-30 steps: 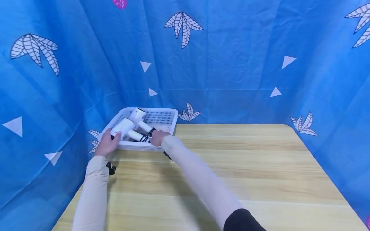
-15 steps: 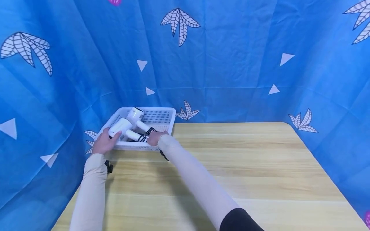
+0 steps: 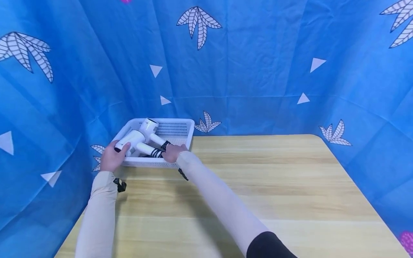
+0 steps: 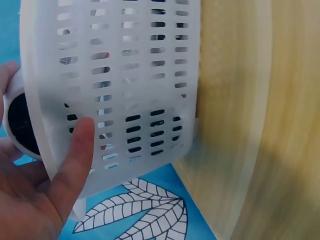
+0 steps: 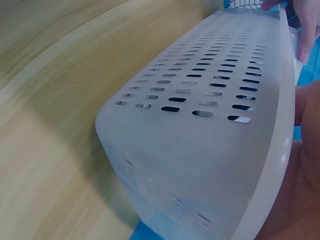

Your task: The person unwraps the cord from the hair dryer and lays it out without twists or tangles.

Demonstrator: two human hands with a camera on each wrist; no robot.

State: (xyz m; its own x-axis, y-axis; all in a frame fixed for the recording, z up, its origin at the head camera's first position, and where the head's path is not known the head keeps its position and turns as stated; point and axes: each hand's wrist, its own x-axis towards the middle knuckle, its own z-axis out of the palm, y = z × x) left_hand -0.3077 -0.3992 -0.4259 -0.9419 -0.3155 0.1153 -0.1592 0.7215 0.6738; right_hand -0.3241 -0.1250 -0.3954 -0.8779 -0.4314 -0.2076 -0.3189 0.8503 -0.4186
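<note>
Two white hair dryers lie side by side in a white slotted basket (image 3: pixel 180 126); black cord is wound round their handles. My left hand (image 3: pixel 113 156) holds the barrel end of the nearer hair dryer (image 3: pixel 131 139), thumb on top. In the left wrist view, one finger (image 4: pixel 77 160) of that hand lies along the basket's outer wall, beside the dryer's dark round end. With my right hand (image 3: pixel 172 153) I grip the same dryer's handle near its cord, over the basket's front rim; its fingertips are hidden. The farther hair dryer (image 3: pixel 150 126) rests behind.
The basket stands at the back left of a wooden table (image 3: pixel 258 179). A blue patterned curtain (image 3: pixel 258 71) hangs close behind it and along the left side. Bare tabletop stretches to the right and in front.
The nearer hair dryer has shifted slightly left within the basket, and its dark end now shows. My left hand has moved left with it. The head view has shifted a little.
</note>
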